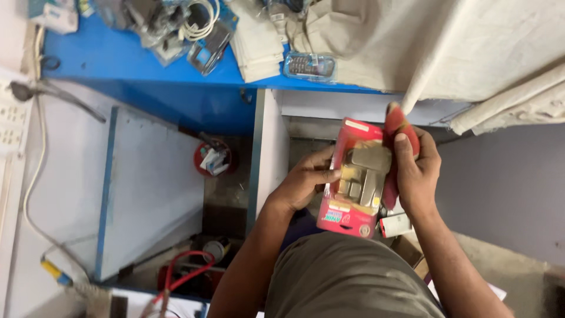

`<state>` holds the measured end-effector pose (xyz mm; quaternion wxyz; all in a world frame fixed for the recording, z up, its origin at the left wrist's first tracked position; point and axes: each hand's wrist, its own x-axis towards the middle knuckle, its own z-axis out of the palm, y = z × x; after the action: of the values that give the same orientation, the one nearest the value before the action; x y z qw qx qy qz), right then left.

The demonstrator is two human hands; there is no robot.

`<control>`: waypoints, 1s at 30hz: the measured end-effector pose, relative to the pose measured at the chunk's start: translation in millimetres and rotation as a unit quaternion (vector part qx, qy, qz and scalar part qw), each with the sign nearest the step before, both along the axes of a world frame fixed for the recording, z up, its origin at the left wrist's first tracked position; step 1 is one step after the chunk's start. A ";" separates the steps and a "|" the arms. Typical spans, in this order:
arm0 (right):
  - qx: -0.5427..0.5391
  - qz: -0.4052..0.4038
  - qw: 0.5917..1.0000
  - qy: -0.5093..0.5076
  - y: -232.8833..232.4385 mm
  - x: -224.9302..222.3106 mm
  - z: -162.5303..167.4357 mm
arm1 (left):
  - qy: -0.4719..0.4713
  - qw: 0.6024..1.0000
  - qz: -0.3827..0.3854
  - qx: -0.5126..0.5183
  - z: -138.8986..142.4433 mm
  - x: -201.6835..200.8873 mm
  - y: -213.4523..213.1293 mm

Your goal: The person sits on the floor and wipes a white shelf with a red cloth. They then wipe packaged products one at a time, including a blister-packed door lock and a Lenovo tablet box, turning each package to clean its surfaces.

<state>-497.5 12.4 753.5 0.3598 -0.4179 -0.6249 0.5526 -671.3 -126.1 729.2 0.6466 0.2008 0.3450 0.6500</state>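
I hold a pink blister pack (344, 217) with a brass-coloured metal latch (363, 175) sealed under clear plastic. My left hand (304, 179) grips the pack's left edge, thumb on its front. My right hand (416, 172) grips the right edge together with a red cloth (395, 122) pressed against the pack. The pack is upright in front of my chest, above my grey-trousered lap (347, 277).
A blue counter (112, 59) at the top carries wrapped phones, cables and folded cloth (256, 41). A white cabinet door (153, 182) stands open on the left. A red tub (213, 159) sits below it. Red cable (188, 265) and tools lie on the floor.
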 end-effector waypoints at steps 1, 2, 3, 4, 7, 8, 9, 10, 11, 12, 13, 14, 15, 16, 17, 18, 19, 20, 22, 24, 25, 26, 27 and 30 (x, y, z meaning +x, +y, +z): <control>-0.013 -0.005 1.000 0.022 -2.3 -4.0 0.1 | 0.031 1.000 0.001 -0.002 -1.0 -8.0 2.0; -0.026 -0.011 0.999 0.047 -5.9 -7.5 -0.6 | 0.029 1.000 0.004 -0.003 -3.5 -16.0 3.9; -0.038 -0.016 0.997 0.071 -10.7 -10.8 -1.9 | 0.027 1.000 0.006 -0.005 -7.5 -22.9 5.9; -0.105 -0.024 0.989 0.098 -16.7 -13.1 -3.5 | 0.022 1.000 0.008 -0.006 -13.0 -28.0 8.2; -0.235 -0.054 0.956 0.165 -38.9 -14.4 -10.0 | 0.015 0.999 -0.015 -0.035 -34.8 -38.0 14.1; -0.236 -0.067 0.953 0.177 -46.4 -12.7 -12.3 | 0.013 0.998 -0.024 -0.050 -43.2 -36.5 15.5; -0.235 -0.079 0.950 0.191 -52.0 -10.1 -14.7 | 0.014 0.997 -0.032 -0.065 -51.3 -34.9 17.4; -0.239 -0.091 0.948 0.190 -55.6 -6.6 -16.6 | 0.018 0.996 -0.040 -0.078 -59.1 -33.4 20.2; -0.243 -0.103 0.946 0.188 -57.3 -2.1 -19.1 | 0.061 0.993 -0.033 -0.094 -67.1 -28.9 23.4; -0.247 -0.115 0.944 0.186 -58.2 2.2 -21.5 | 0.104 0.988 -0.027 -0.109 -73.5 -22.4 25.9; -0.255 -0.126 0.942 0.181 -58.5 6.6 -24.5 | 0.146 0.981 -0.021 -0.123 -79.2 -16.6 28.6; -0.261 -0.138 0.939 0.174 -58.2 11.8 -27.4 | 0.146 0.983 -0.019 -0.110 -83.7 -11.3 32.1; -0.267 -0.149 0.938 0.166 -57.3 17.1 -30.7 | 0.144 0.985 -0.016 -0.097 -86.9 -5.6 36.2; -0.264 -0.158 0.935 0.175 -56.7 22.0 -34.7 | 0.142 0.986 -0.012 -0.083 -88.7 -0.6 40.8; -0.261 -0.166 0.933 0.184 -56.0 25.8 -39.5 | 0.130 0.988 -0.009 -0.077 -89.0 3.8 46.1; -0.259 -0.171 0.931 0.194 -54.9 29.8 -44.7 | 0.118 0.990 -0.004 -0.072 -88.0 7.7 51.6; -0.258 -0.176 0.930 0.195 -53.3 34.1 -49.9 | 0.107 0.992 0.002 -0.069 -85.7 11.7 55.9; -0.260 -0.180 0.928 0.196 -51.5 38.4 -55.3 | 0.122 0.988 -0.023 -0.094 -82.4 15.9 59.6; -0.264 -0.189 0.924 0.201 -46.8 49.0 -64.8 | 0.154 0.975 -0.072 -0.143 -74.2 24.7 68.0; -0.262 -0.196 0.922 0.208 -37.9 59.9 -72.6 | 0.187 0.969 -0.050 -0.152 -65.7 35.9 77.4; -0.256 -0.197 0.923 0.209 -33.1 65.5 -75.5 | 0.202 0.966 -0.040 -0.158 -62.2 43.2 81.5; -0.251 -0.199 0.924 0.210 -28.3 70.4 -77.8 | 0.217 0.967 -0.028 -0.131 -59.1 51.0 85.4; -0.243 -0.201 0.925 0.213 -23.4 74.7 -79.8 | 0.232 0.967 -0.017 -0.101 -56.7 57.6 90.2; -0.247 -0.217 0.928 0.177 -13.3 86.6 -80.7 | 0.249 0.964 -0.008 -0.088 -50.9 74.7 100.5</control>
<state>-411.0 -0.9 672.7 0.4608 -0.5143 -0.2894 0.6629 -596.7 -25.6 678.4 0.5606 0.3019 0.5492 0.5412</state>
